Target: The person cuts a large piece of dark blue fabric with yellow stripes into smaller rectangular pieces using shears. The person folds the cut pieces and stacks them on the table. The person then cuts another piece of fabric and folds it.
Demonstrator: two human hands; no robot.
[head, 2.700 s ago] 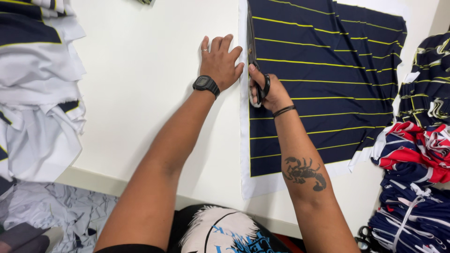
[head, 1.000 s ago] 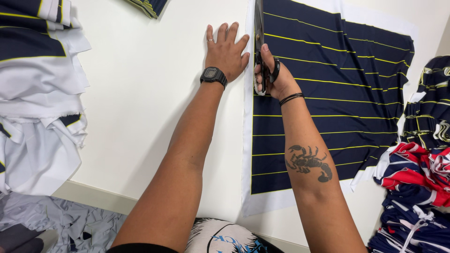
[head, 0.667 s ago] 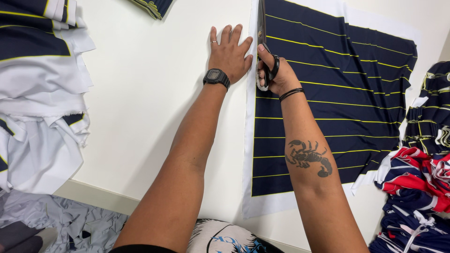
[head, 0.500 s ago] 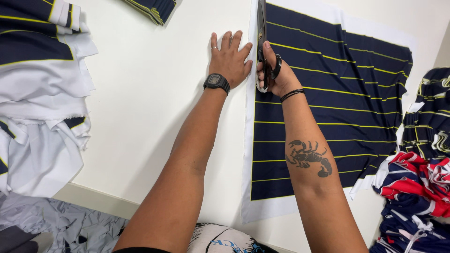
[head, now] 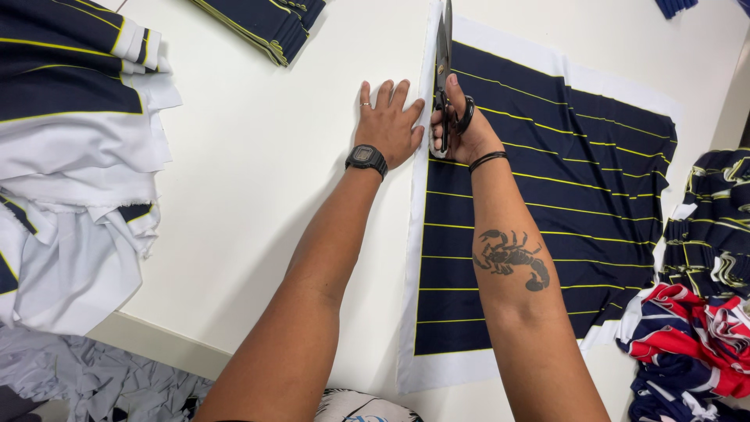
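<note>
A navy fabric panel [head: 562,180] with thin yellow stripes and a white border lies flat on the white table [head: 258,156]. My right hand [head: 462,129] grips black scissors [head: 444,55], whose blades point away from me along the panel's left white edge. My left hand [head: 388,125], wearing a black watch and a ring, lies flat and spread on the table just left of that edge, beside the scissors.
A pile of white and navy fabric [head: 70,156] sits at the left. Folded navy striped pieces [head: 269,23] lie at the far side. Red, white and navy garments [head: 695,336] are heaped at the right. Grey scraps [head: 94,383] lie below the table's near edge.
Both hands have moved farther up the fabric's left edge, with the scissors travelling along the white border away from me.
</note>
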